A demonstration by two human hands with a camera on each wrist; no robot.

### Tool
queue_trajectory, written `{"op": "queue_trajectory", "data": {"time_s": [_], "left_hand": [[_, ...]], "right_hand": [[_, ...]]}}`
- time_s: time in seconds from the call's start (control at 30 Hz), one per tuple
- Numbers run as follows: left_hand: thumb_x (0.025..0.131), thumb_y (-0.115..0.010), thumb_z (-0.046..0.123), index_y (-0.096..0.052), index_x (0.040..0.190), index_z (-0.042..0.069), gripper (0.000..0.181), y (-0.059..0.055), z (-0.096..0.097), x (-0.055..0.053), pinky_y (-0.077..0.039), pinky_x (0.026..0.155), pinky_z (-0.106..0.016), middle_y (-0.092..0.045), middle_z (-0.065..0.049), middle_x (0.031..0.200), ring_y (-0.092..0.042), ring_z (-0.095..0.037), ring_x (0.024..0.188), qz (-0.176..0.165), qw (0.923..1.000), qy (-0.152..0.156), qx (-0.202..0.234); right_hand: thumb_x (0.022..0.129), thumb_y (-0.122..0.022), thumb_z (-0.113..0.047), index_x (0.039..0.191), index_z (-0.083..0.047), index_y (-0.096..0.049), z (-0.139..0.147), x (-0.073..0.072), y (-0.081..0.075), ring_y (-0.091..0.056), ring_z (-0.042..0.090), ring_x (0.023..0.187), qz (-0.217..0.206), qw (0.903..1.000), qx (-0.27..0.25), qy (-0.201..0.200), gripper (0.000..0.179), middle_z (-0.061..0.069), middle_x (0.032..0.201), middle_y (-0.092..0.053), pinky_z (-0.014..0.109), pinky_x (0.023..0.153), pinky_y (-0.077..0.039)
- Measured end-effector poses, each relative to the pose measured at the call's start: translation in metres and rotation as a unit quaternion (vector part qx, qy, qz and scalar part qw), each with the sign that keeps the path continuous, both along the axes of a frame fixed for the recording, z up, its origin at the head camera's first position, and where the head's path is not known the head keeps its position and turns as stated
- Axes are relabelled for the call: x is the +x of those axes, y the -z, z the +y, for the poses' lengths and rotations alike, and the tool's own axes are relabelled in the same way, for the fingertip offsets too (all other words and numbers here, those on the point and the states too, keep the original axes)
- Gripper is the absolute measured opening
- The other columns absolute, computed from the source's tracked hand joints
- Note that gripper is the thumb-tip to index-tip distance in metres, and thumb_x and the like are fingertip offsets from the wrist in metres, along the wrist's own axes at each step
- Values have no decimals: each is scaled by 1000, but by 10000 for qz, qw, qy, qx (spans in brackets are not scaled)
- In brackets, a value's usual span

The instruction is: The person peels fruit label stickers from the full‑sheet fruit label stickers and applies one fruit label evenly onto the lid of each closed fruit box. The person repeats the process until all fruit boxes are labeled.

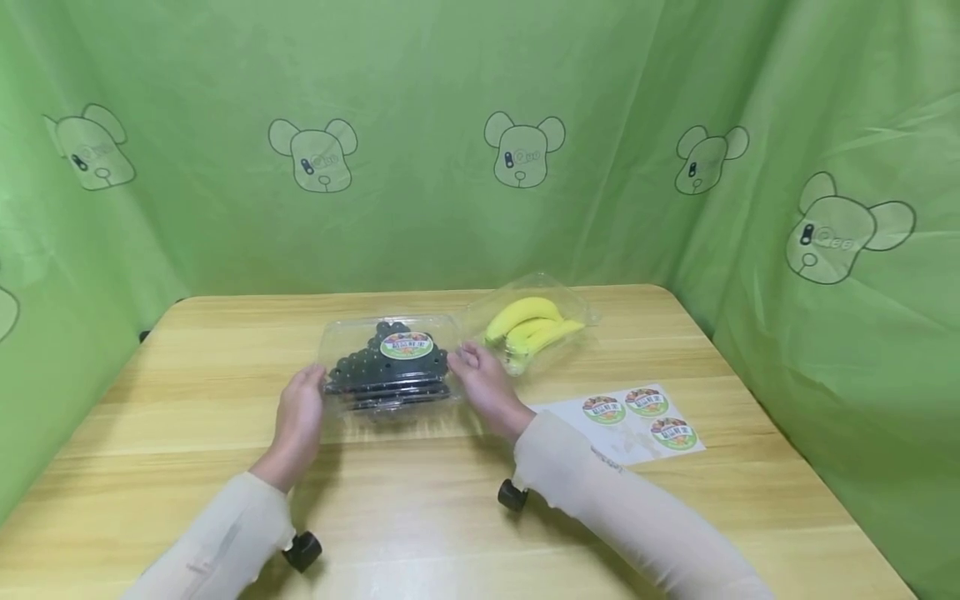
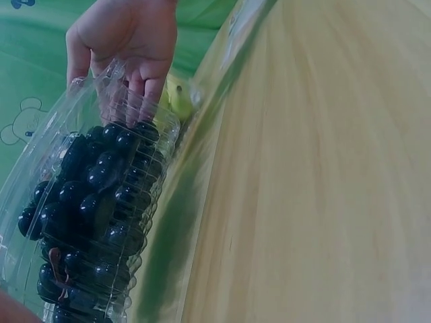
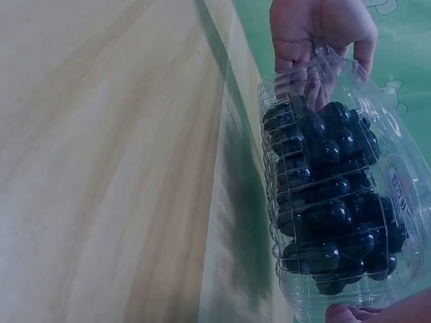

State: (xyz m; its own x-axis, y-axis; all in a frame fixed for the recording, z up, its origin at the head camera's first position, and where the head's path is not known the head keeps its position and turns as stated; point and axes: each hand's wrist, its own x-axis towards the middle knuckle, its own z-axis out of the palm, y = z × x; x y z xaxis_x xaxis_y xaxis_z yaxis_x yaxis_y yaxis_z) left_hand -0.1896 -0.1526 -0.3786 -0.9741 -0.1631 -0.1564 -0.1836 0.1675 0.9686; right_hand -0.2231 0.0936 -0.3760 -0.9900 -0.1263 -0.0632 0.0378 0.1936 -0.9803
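Observation:
A clear plastic clamshell box of dark grapes (image 1: 390, 367) with a round fruit label (image 1: 407, 345) on its lid is held between the two hands. The left hand (image 1: 298, 421) grips its left end, and the right hand (image 1: 486, 385) grips the right end with thumb and curled fingers. Both wrist views show the box raised a little off the table, with a shadow beneath. In the left wrist view the right hand (image 2: 124, 40) has its fingers under the box's end. The left hand (image 3: 323, 30) appears likewise at the far end in the right wrist view.
Behind the right hand stands a clear box with yellow bananas (image 1: 532, 325). A white sheet (image 1: 622, 450) bearing three round labels lies on the wooden table (image 1: 420, 517), right of the hands. Green curtains (image 1: 420, 233) printed with bear heads enclose the back and sides.

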Motion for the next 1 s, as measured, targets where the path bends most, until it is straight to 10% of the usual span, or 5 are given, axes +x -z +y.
{"op": "queue_trajectory", "data": {"time_s": [1.0], "left_hand": [[105, -25, 38, -23, 151, 1, 59, -7, -6, -23, -15, 117, -50, -24, -18, 156, -18, -36, 144, -49, 9995, -127, -291]], "right_hand": [[101, -49, -30, 151, 0, -23, -8, -25, 0, -31, 30, 140, -85, 9999, -91, 97, 63, 15, 155, -29, 41, 114, -27]]}}
